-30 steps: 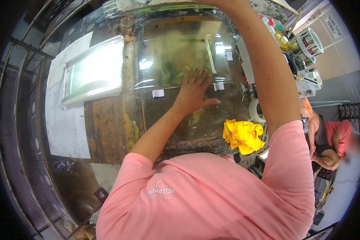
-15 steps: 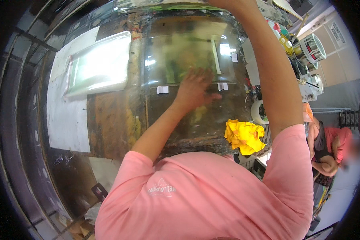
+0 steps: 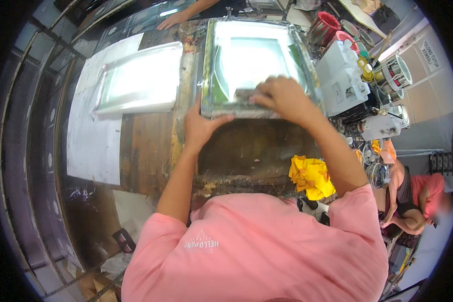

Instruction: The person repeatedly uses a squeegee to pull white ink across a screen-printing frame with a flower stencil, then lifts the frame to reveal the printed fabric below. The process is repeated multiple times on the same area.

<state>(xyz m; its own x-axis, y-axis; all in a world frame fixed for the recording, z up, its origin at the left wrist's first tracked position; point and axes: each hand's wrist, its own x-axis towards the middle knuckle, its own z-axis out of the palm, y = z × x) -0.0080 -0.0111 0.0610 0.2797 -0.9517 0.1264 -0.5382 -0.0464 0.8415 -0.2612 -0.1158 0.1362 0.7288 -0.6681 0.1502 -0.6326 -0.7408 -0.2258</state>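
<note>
A screen-printing frame (image 3: 246,111) with a pale, bright mesh and green along its inner edges lies on the table in front of me. At its near left corner my left hand (image 3: 201,127) grips the frame, the thumb stretched along the near side. My right hand (image 3: 283,98) is closed round a squeegee (image 3: 244,94), which sits over the near part of the mesh. Motion blurs the squeegee a little, and my fingers cover part of it. Whatever lies beneath the frame is hidden.
Left of the frame, a stack of shiny clear sheets (image 3: 138,79) rests on white paper (image 3: 93,151). A crumpled yellow cloth (image 3: 311,177) lies near right. Containers and a paint can (image 3: 393,71) crowd the right side. Another person's hand (image 3: 173,20) touches the far edge; someone sits (image 3: 420,201) at right.
The screen-printing frame now covers the spot where my left hand lay on a clear sheet. That hand has moved to the frame's corner. My right hand came back from the far edge, holding the squeegee.
</note>
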